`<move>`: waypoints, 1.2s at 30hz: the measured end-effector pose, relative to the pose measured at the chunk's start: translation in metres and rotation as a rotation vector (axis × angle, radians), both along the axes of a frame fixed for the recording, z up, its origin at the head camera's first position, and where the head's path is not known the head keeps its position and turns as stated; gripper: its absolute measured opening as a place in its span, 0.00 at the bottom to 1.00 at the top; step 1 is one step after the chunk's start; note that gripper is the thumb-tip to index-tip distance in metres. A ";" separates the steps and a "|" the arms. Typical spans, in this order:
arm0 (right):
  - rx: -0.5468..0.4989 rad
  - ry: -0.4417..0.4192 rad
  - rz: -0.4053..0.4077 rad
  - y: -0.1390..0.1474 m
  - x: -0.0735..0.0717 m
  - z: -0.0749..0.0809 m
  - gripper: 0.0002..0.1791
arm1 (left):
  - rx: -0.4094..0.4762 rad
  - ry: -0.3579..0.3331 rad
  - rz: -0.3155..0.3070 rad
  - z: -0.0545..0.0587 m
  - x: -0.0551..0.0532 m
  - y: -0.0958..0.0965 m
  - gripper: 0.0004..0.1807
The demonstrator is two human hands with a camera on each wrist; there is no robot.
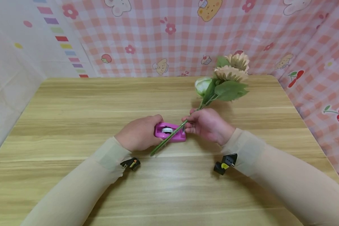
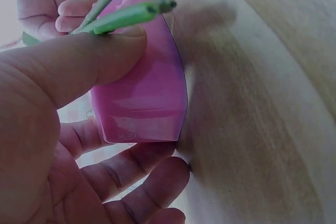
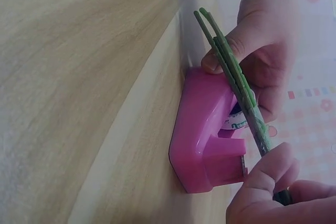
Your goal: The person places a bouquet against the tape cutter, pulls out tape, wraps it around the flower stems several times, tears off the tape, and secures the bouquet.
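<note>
The flowers (image 1: 231, 74) are gathered in one bunch; their stems (image 1: 169, 137) are pinched in the right hand's grip (image 1: 210, 126), slantwise over the pink tape dispenser (image 3: 202, 121), whose end is clasped in the left hand's grip (image 1: 139, 132), on or just above the table (image 1: 73, 103). On the stems a shiny layer (image 3: 256, 123), probably tape, is seen; the wrapping seems partly done, but how much is left cannot be told.

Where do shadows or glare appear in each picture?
Head view: soft shadow under the right beige sleeve, sheen on the pale wooden tabletop; left wrist view: pale glare at upper left, shadows beside the pink plastic tape dispenser; right wrist view: faint highlight on the dispenser.
</note>
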State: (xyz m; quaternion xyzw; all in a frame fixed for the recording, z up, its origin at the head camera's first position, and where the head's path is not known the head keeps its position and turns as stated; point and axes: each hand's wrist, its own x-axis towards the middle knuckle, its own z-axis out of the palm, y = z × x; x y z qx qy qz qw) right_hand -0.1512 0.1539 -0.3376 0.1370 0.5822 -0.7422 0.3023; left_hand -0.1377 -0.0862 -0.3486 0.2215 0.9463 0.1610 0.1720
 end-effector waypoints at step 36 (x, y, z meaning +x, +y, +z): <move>0.003 0.062 0.082 0.010 -0.002 -0.007 0.07 | 0.002 -0.001 -0.002 0.002 0.001 0.001 0.16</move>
